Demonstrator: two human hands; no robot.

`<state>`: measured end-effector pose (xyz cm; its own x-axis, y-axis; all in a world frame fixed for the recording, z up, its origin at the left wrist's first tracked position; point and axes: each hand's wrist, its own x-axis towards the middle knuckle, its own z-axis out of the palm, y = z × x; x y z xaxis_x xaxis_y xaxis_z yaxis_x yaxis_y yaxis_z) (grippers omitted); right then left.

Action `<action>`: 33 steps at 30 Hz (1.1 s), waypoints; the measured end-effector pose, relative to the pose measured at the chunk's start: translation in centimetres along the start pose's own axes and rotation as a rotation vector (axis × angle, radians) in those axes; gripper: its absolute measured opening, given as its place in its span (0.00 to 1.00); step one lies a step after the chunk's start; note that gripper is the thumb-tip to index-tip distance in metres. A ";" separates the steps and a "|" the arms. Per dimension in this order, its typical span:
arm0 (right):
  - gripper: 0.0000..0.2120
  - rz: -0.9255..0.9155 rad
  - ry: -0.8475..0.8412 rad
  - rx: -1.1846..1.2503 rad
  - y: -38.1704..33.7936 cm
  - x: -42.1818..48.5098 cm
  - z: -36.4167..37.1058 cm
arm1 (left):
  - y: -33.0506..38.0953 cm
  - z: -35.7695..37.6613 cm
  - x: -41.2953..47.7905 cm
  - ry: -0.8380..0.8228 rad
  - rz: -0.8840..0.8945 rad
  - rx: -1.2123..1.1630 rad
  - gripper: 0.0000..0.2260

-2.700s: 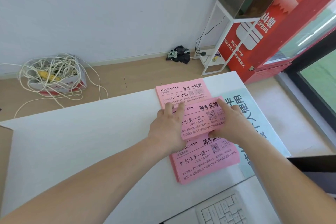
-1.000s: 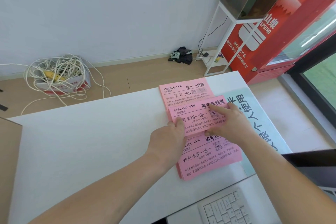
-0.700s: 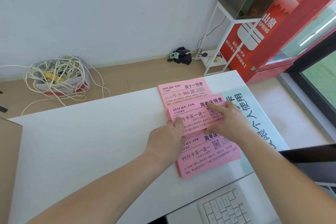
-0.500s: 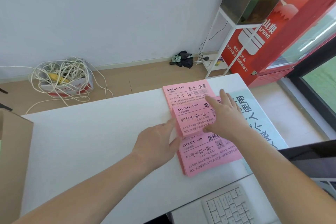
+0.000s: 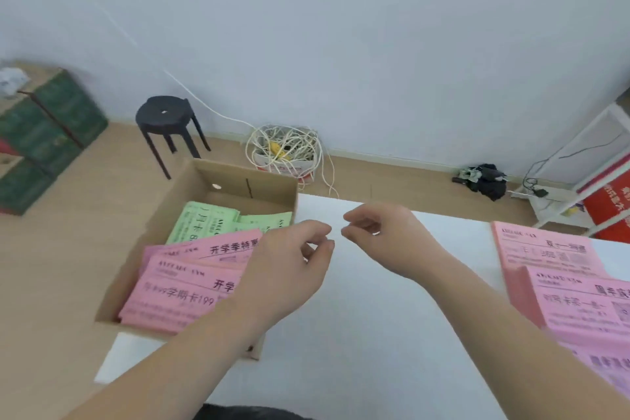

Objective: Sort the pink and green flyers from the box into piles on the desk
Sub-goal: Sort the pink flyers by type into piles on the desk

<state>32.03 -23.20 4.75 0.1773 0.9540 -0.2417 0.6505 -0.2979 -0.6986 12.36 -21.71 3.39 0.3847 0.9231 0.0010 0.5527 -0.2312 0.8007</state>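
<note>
Both hands have left the sorted pink piles and swung left, and the view has turned with them to take in the box (image 5: 238,177) at the left end of the desk (image 5: 358,334). The left hand (image 5: 286,269) hangs over the box's right wall, the right hand (image 5: 381,235) just beside it over bare desk. Each has loosely curled fingers and holds nothing.

Inside the box, pink flyers (image 5: 180,290) lie fanned at the near side, overlapping green flyers (image 5: 204,222) at the far side. On the desk, the far pink pile (image 5: 545,249) and the near pink pile (image 5: 579,303) sit well apart from the box, at the right. No green pile shows in this view.

The likeliest slip is a mixed grab. The pink sheets overlap the green ones, so a pinch taken too far back could lift both colours together. Thin paper also clings, so a stray sheet might ride along and drop on the carry across the desk. The box seems to hang partly over the desk's left edge, and a hard press on that side could tip it. A careless drop onto the right piles could skew their edges.
</note>
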 end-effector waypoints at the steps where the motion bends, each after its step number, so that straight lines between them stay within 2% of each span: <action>1: 0.10 -0.047 -0.003 0.026 -1.8 0.5 1.7 | -1.3 -2.1 -0.6 0.055 -0.029 -0.021 0.06; 5: 0.08 -0.160 -0.037 0.149 -7.4 1.8 8.0 | -7.1 -9.4 -2.9 0.174 -0.213 0.005 0.05; 8: 0.11 -0.213 -0.078 -0.005 -9.7 2.6 11.8 | -12.3 -13.1 -4.4 0.132 -0.363 0.224 0.09; 10: 0.14 -0.243 -0.152 -0.227 -10.4 3.2 13.4 | -14.4 -14.0 -5.2 0.072 -0.345 0.325 0.08; 12: 0.19 -0.240 -0.279 -0.422 -11.0 3.7 15.1 | -16.0 -14.4 -5.8 0.012 -0.251 0.392 0.08; 16: 0.44 -0.250 -0.436 -0.606 -10.9 4.0 17.3 | -17.5 -13.2 -6.5 -0.047 -0.125 0.460 0.06; 18: 0.53 -0.273 -0.457 -0.633 -10.8 4.5 17.8 | -17.9 -12.5 -6.9 0.084 -0.075 0.424 0.10; 20: 0.58 -0.266 -0.483 -0.643 -10.9 5.2 17.9 | -18.1 -12.3 -7.5 0.215 -0.060 0.309 0.13; 24: 0.63 -0.255 -0.496 -0.641 -11.1 6.3 17.9 | -17.9 -13.0 -9.1 0.301 -0.132 0.152 0.16; 26: 0.60 -0.262 -0.482 -0.670 -11.4 6.5 17.8 | -17.6 -13.1 -9.5 0.342 -0.127 0.104 0.16; 30: 0.37 -0.297 -0.432 -0.707 -12.4 6.3 17.7 | -17.1 -13.1 -9.5 0.434 -0.145 0.026 0.16; 33: 0.29 -0.192 -0.499 -0.644 -13.2 6.5 17.1 | -17.2 -12.9 -9.4 0.475 -0.162 -0.015 0.18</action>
<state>11.98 -13.61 0.87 -0.2285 0.8142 -0.5337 0.9579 0.0900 -0.2728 -10.31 -22.42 -2.62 -0.0866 0.9855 0.1458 0.5650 -0.0720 0.8219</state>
